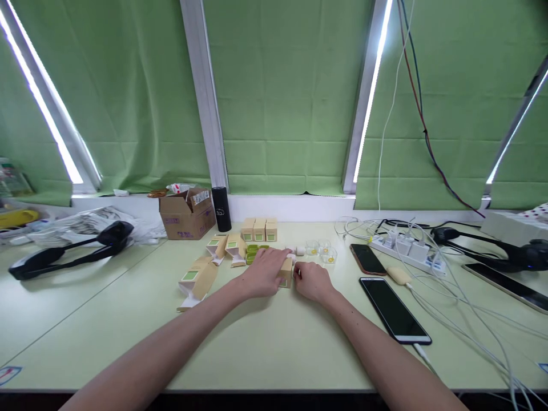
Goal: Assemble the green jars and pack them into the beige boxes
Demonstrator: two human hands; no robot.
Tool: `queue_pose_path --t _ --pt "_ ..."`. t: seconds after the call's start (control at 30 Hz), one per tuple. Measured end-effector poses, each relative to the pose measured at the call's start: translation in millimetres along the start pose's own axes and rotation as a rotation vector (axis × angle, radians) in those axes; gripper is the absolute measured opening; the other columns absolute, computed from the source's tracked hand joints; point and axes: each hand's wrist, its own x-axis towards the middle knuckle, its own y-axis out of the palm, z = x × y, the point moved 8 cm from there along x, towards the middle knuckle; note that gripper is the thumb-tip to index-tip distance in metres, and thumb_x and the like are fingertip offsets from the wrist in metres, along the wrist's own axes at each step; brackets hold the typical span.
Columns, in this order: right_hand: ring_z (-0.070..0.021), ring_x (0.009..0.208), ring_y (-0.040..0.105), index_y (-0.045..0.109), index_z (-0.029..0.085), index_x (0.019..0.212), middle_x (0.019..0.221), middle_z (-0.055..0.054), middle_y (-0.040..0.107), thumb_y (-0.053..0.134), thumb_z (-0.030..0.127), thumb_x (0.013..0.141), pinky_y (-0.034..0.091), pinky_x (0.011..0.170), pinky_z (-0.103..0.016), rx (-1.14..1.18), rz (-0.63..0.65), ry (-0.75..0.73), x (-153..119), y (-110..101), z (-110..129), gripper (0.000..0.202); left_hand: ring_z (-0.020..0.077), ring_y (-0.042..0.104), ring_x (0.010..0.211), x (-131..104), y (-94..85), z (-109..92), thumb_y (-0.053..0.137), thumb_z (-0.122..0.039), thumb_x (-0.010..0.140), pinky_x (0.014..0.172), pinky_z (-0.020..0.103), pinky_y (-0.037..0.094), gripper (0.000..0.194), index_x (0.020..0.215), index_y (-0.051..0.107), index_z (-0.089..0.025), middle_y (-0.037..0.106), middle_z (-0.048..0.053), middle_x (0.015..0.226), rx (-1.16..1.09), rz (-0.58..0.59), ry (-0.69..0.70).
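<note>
My left hand (266, 273) is wrapped over a small tan cardboard box (285, 275) with a green label, holding it on the table. Curled at the box's right side is my right hand (313, 279), its fingers closed; what they pinch, if anything, is hidden. Left of my hands lie opened boxes (197, 278) with their white inner flaps out. Green containers (252, 254) stand just behind my left hand. Clear round cups (327, 254) with yellow centres sit behind my right hand, with a small white cylinder (300, 250) beside them. Three closed boxes (259, 229) stand in a row farther back.
On the right are two phones (394, 308), a power strip (409, 254) and tangled white cables (462, 308). A brown carton (188, 216) and a black cylinder (221, 209) stand at the back left. Black headband-like devices (77, 251) lie at both sides.
</note>
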Motion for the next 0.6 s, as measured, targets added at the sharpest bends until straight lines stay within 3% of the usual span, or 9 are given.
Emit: queue_pose_path --t 0.17,0.33,0.4,0.5,0.6 --pt "-0.0263 0.087 0.074 0.072 0.024 0.099 0.096 -0.009 0.078 0.052 0.024 0.092 0.039 0.065 -0.029 -0.013 0.017 0.002 0 3 1 0.022 0.0312 0.064 0.116 24 -10.6 -1 0.064 -0.016 0.078 0.105 0.045 0.039 0.062 0.137 0.051 -0.027 0.072 0.007 0.119 0.096 0.152 0.041" --pt "-0.0266 0.089 0.073 0.072 0.023 0.101 0.099 -0.009 0.078 0.051 0.025 0.092 0.038 0.064 -0.029 -0.028 0.017 0.007 0 4 0 0.023 0.0315 0.052 0.126 75 -49.7 25 0.063 -0.027 0.085 0.101 0.041 0.039 0.051 0.135 0.054 -0.025 0.066 0.011 0.128 0.126 0.001 -0.063" --pt "-0.0267 0.089 0.073 0.072 0.023 0.101 0.100 -0.009 0.078 0.051 0.025 0.092 0.039 0.065 -0.030 -0.032 0.025 0.007 -1 4 1 0.023 0.0322 0.045 0.131 101 -55.6 36 0.061 -0.025 0.085 0.104 0.042 0.036 0.054 0.138 0.052 -0.024 0.065 0.011 0.129 0.138 -0.048 -0.089" --pt "-0.0259 0.090 0.072 0.071 0.024 0.102 0.100 -0.008 0.078 0.051 0.026 0.092 0.039 0.065 -0.030 -0.028 0.035 0.001 -1 4 2 0.022 0.0327 0.041 0.132 136 -44.5 50 0.061 -0.023 0.085 0.105 0.044 0.032 0.058 0.142 0.048 -0.022 0.064 0.014 0.131 0.231 -0.027 -0.109" --pt "-0.0257 0.088 0.072 0.070 0.024 0.102 0.099 -0.008 0.078 0.052 0.027 0.092 0.038 0.065 -0.030 -0.027 0.029 -0.008 -2 3 4 0.021 0.0342 0.041 0.132 157 -23.5 60 0.061 -0.016 0.083 0.107 0.048 0.029 0.057 0.139 0.051 -0.019 0.066 0.016 0.126 0.274 -0.011 -0.125"
